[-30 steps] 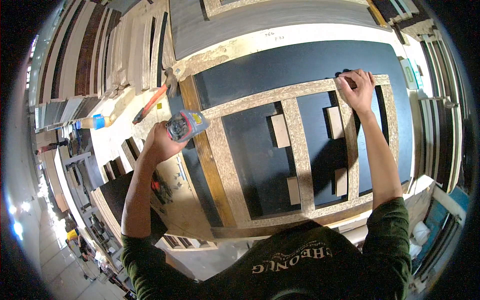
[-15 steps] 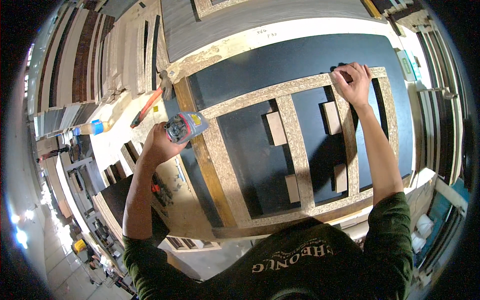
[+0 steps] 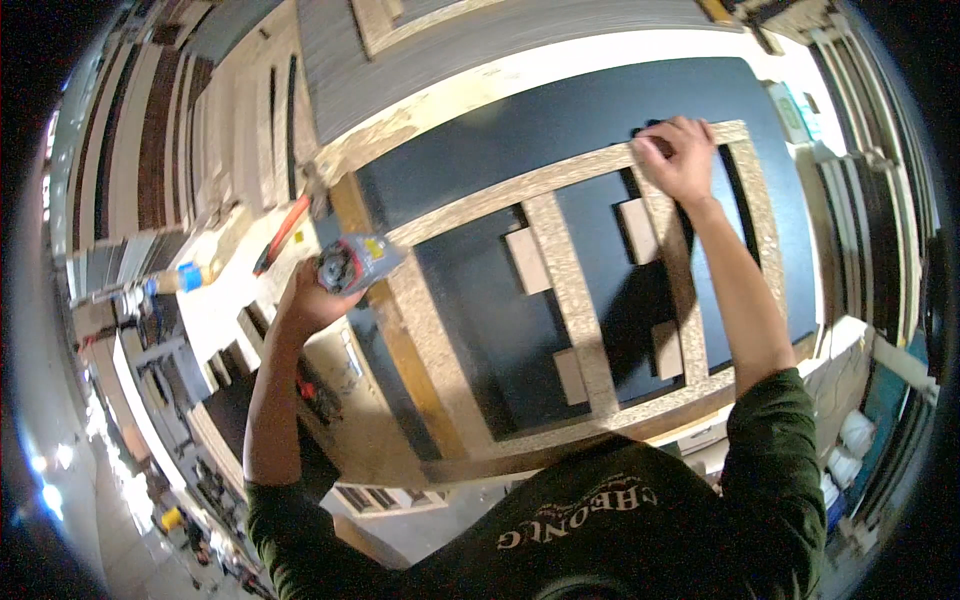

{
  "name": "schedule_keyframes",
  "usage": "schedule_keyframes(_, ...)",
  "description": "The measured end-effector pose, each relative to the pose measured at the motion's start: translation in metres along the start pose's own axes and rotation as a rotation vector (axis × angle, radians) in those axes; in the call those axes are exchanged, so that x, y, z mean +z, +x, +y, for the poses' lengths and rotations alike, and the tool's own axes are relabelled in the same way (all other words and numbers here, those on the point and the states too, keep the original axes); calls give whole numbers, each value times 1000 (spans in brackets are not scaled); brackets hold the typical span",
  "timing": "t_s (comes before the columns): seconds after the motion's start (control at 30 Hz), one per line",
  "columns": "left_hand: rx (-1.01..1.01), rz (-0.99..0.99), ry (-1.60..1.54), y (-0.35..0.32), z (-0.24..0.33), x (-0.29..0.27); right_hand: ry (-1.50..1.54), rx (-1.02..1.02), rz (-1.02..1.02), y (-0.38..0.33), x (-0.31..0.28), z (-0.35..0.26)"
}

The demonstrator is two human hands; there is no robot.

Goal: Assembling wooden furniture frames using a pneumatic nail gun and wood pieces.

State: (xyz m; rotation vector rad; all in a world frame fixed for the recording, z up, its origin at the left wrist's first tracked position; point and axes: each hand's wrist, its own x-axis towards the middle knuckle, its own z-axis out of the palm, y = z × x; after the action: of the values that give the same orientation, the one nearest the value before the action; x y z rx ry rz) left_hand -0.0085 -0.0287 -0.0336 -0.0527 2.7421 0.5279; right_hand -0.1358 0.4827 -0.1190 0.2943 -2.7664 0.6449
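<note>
My left hand (image 3: 308, 298) is closed round a grey and red nail gun (image 3: 362, 262), seen from its round capped end. The tool is over the left end of a chipboard frame (image 3: 570, 290), beside a brown wooden strip (image 3: 415, 375). My right hand (image 3: 684, 168) has its fingers curled over the frame's far rail, where a crosspiece meets it; the fingertips are partly hidden. Beneath the frame lies a dark panel (image 3: 560, 120). Small pale wood blocks (image 3: 527, 258) rest against the crosspieces.
Left of the panel lies a hammer with an orange-red handle (image 3: 285, 235), near a bottle with a blue band (image 3: 193, 275). Stacked board strips stand at the far left (image 3: 155, 140) and the right (image 3: 870, 240). A grey board (image 3: 480, 35) lies beyond the panel.
The whole scene has shifted slightly left in the picture. Both hands keep nearly the same places on the frame and the nail gun.
</note>
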Motion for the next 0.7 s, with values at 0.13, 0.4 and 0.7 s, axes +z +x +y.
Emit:
schedule_keyframes(0.13,169,-16,-195,-2,55,-14,65,-13,-96,0,-2,6)
schedule_keyframes(0.4,435,-27,-256,31,164,-7,-200,401,-145,-9,-86,164)
schedule_keyframes(0.7,235,-121,-271,61,193,12,-193,288,-55,-30,-66,167)
